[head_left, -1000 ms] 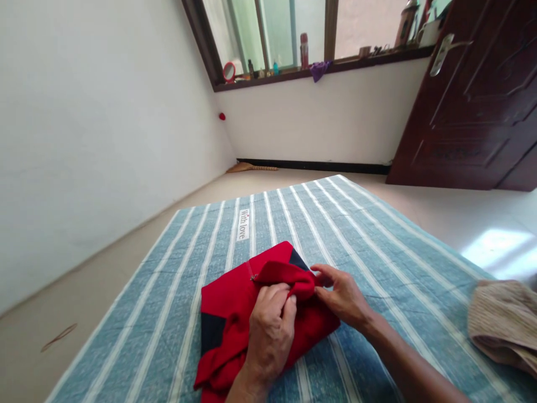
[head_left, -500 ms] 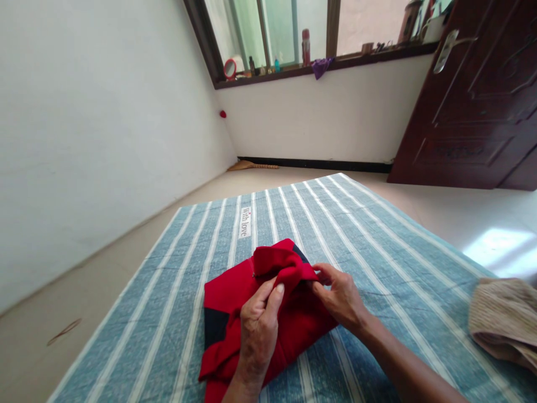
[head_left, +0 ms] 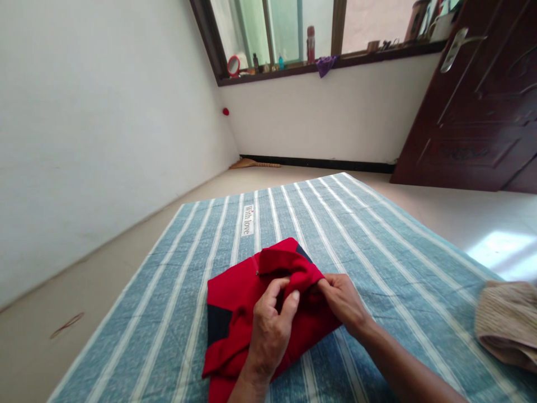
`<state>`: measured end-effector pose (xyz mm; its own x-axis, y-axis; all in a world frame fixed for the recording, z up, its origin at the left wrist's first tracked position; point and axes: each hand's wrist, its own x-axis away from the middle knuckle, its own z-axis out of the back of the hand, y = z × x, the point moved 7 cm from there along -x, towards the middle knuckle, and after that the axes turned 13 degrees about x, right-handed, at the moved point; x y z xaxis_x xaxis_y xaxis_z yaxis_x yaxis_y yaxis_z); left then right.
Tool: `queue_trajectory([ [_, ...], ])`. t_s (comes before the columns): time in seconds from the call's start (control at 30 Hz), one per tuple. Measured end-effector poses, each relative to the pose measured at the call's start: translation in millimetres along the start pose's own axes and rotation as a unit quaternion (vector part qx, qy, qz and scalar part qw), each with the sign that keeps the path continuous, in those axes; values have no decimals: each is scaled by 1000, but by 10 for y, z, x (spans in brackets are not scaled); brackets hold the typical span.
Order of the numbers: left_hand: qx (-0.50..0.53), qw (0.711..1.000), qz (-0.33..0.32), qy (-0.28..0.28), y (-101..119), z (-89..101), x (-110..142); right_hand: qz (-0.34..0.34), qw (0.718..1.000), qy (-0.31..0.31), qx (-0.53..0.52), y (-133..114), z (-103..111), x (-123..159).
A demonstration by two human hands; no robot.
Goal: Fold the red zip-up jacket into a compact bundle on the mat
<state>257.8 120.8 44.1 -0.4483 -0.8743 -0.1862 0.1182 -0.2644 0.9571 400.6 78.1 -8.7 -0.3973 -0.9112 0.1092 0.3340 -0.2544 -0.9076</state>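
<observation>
Jacket [head_left: 310, 320], red with navy panels, sits half folded on our striped, cloth-covered table [head_left: 377, 252]. Our right hand [head_left: 346, 302] has its grip pinched on the raised fold, probably to control that edge. Our left hand [head_left: 271, 327] is over the middle, likely steadying it, though we can't tell if that grip's clamped. We've got decent room toward the far edge, and rightward up to the beige ribbed cloth [head_left: 507, 319].
</observation>
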Motion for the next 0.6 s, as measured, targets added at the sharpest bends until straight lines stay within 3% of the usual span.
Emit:
queue_trajectory([
  [0.1, -64, 997, 6, -31, 14, -97, -19, -14, 1000, -10, -19, 40, -19, -7],
  [0.2, -64, 997, 4, -50, 8, -153, -46, 0, 1000, 1, 20, 42, 1, -27],
  [0.33, -2, 997, 34, -70, -32, -152, -56, 71, 980, 74, 171, -55, 137, 16],
  [0.37, 14, 997, 40, -72, -36, -144, -53, 110, 961, 111, 230, -131, 185, 66],
  [0.47, 59, 995, 43, -68, -35, -118, -46, 262, 866, 198, 377, -446, 217, 327],
  [0.53, 84, 994, 41, -62, -41, -110, -44, 353, 817, 177, 420, -620, 99, 491],
  [0.6, 104, 992, 41, -58, -56, -109, -44, 406, 775, 116, 469, -719, -98, 569],
])
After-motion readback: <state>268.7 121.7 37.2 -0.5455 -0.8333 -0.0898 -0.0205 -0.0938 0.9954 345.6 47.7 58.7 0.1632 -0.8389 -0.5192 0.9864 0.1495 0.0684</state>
